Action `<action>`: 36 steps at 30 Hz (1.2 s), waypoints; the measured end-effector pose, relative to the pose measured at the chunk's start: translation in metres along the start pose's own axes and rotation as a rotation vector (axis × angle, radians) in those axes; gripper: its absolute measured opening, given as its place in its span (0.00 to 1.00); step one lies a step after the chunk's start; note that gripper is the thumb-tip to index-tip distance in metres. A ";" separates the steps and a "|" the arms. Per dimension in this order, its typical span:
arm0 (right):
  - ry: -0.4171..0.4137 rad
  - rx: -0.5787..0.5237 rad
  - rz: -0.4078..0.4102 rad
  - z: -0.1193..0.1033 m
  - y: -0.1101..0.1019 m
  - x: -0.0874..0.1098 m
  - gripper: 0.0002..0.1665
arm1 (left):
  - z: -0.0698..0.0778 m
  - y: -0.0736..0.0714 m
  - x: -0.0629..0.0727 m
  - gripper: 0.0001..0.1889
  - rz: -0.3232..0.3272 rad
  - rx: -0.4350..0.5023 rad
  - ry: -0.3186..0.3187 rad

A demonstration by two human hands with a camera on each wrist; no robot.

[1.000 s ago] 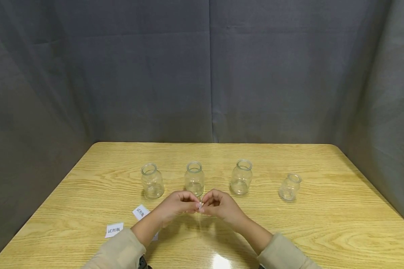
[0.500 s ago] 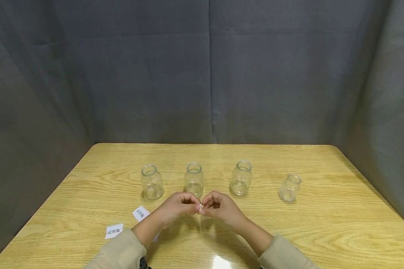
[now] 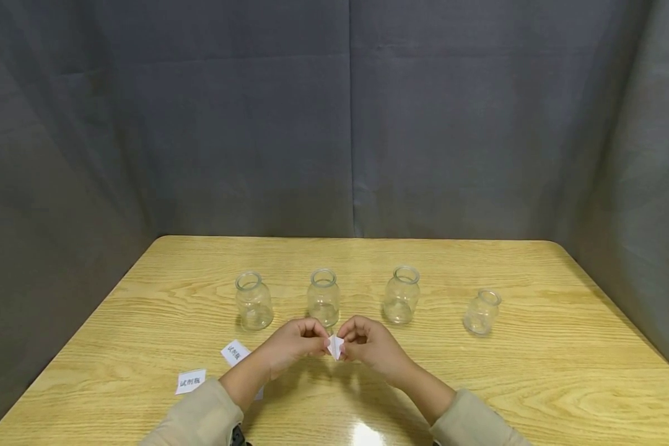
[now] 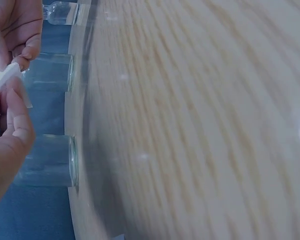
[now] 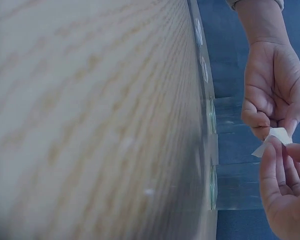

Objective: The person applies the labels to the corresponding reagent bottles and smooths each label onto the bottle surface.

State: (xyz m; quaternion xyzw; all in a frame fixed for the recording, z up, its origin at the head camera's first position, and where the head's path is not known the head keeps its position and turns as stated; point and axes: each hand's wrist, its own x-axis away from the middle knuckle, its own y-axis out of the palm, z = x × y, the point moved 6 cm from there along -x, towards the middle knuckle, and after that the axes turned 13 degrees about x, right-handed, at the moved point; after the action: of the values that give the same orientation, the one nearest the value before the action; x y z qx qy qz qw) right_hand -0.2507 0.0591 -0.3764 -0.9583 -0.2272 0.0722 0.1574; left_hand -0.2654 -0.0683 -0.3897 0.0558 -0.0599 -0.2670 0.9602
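Pinching paper (image 3: 336,349) above a woodgrain table (image 3: 535,371), hands (image 3: 297,342) (image 3: 371,345) face grey drapes (image 3: 245,148), probably cloth.

Fingertips cover the side edges of a small white paper (image 3: 336,348) pinched between my left hand (image 3: 300,341) and right hand (image 3: 370,344); its far face is turned from view. My left forearm (image 3: 244,379) hides part of one printed label (image 3: 233,351) and all but a sliver of another (image 3: 259,393). Both tan sleeves (image 3: 197,418) run off the bottom edge, beside a cropped dark object (image 3: 238,435) at my left wrist, too little showing to name. In the left wrist view, the picture's edge cuts both hands, a pale scrap (image 4: 119,237) is clipped below, unidentifiable, and the table (image 4: 215,125) blurs.
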 end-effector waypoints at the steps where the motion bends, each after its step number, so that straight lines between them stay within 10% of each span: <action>1: 0.001 0.000 0.003 0.000 0.000 0.000 0.07 | 0.000 0.000 0.000 0.07 0.004 0.008 -0.002; 36: 0.014 0.029 -0.069 0.003 -0.009 0.004 0.11 | -0.002 -0.007 0.007 0.07 0.048 -0.003 0.020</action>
State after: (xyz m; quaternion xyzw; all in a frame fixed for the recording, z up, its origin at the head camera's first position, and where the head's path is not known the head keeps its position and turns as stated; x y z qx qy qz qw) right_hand -0.2515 0.0688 -0.3765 -0.9479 -0.2582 0.0634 0.1754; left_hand -0.2625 -0.0776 -0.3916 0.0558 -0.0511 -0.2432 0.9670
